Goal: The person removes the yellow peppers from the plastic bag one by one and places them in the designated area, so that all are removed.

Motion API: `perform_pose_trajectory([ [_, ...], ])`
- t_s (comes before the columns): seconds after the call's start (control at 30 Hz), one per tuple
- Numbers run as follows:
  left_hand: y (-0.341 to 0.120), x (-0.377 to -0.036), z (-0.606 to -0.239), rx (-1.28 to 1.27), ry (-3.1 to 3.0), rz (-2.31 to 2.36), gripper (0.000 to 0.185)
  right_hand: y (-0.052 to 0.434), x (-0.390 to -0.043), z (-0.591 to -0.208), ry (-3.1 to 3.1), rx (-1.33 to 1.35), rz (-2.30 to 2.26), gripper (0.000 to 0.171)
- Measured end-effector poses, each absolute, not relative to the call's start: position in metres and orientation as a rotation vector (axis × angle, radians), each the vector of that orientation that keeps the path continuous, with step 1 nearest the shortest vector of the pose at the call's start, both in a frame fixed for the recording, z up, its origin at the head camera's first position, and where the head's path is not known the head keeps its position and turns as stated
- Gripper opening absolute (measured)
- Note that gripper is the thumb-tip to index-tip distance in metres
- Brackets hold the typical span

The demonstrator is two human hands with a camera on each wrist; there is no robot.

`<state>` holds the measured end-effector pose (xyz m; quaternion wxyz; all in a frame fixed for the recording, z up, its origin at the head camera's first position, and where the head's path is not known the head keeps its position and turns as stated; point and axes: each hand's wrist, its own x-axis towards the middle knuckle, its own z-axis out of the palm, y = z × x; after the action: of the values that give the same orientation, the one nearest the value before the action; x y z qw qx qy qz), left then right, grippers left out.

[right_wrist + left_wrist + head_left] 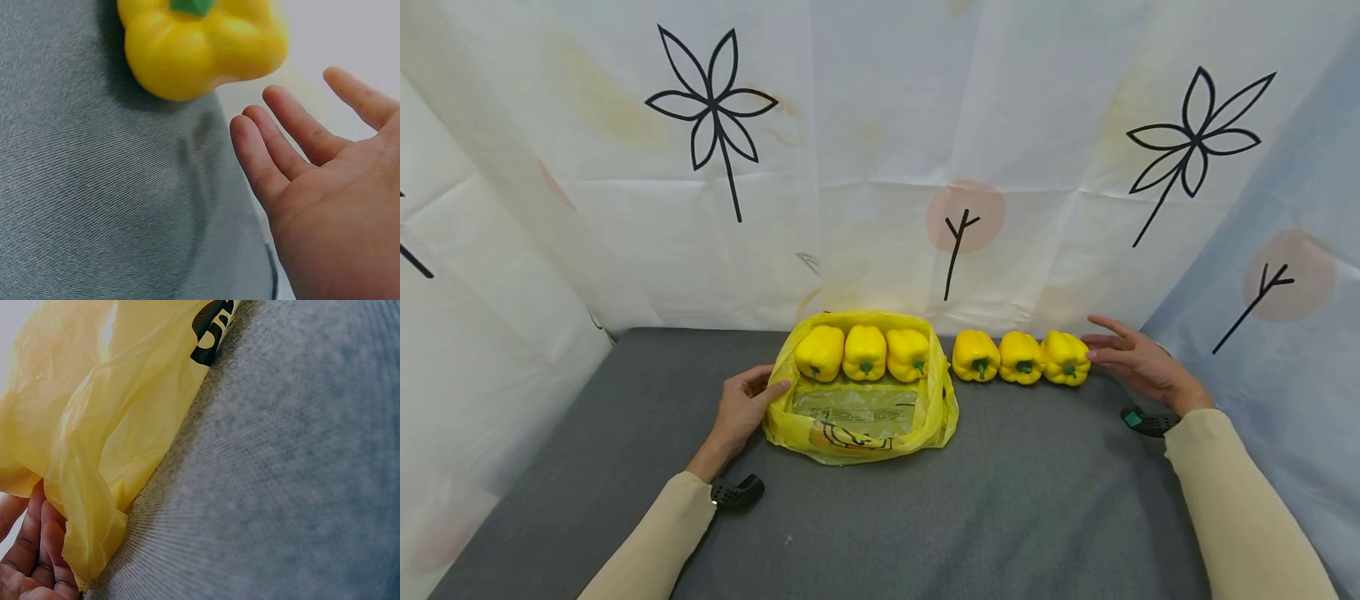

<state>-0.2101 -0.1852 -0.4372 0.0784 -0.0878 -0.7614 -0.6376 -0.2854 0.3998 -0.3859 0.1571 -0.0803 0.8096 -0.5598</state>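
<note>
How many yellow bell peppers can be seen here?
6. Three yellow bell peppers lie in a row inside the yellow plastic bag. Three more lie in a row on the grey table, right of the bag. None seems hidden.

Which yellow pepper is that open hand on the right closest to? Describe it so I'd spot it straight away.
On the grey felt table sits a yellow plastic bag holding three peppers; three more yellow bell peppers line up to its right. The one meant is the rightmost pepper, at the row's end, beside the fingertips of the right hand.
</note>
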Motion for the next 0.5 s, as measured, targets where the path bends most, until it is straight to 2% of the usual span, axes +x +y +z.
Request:
perform_pose_trajectory([
  [0.5,-0.185,-0.21,-0.437,-0.253,-2.284,-1.91,0.035,0.388,-0.274,-0.359,2.492,-0.351,-1.566,0.071],
])
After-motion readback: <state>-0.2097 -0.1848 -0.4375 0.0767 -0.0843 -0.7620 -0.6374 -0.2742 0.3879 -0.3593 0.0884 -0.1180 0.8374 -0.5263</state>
